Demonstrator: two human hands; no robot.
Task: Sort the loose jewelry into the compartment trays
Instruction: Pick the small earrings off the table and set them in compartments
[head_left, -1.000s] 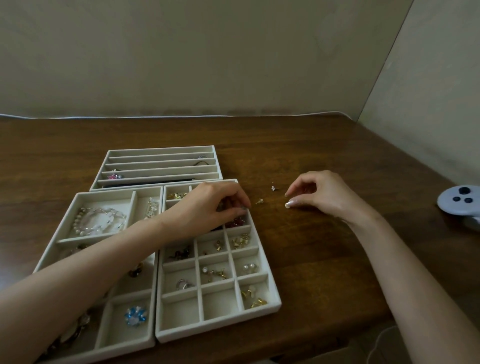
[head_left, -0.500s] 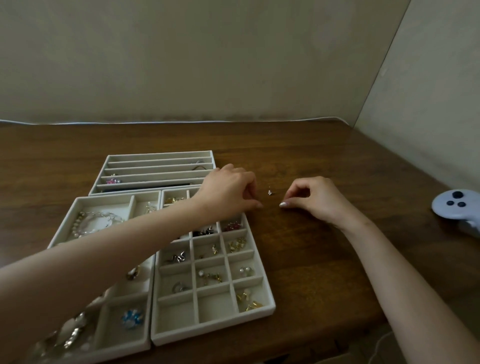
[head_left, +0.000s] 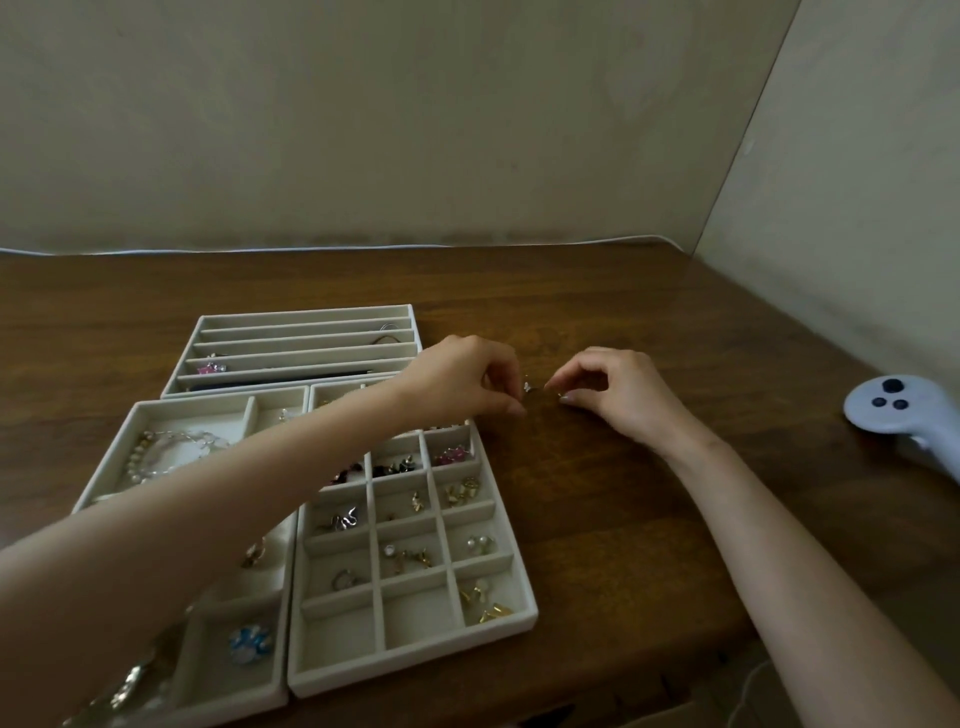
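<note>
Showing a wooden table with three pale trays: a divided tray at left, a grid tray just beside it, a slotted tray behind. The left forearm crosses both nearer trays, hiding some compartments. A white controller lies well apart at right. Left hand and right hand, fingers curled and tips bunched, flank a small silver stud beyond the grid tray; whether either grips it cannot be told.
</note>
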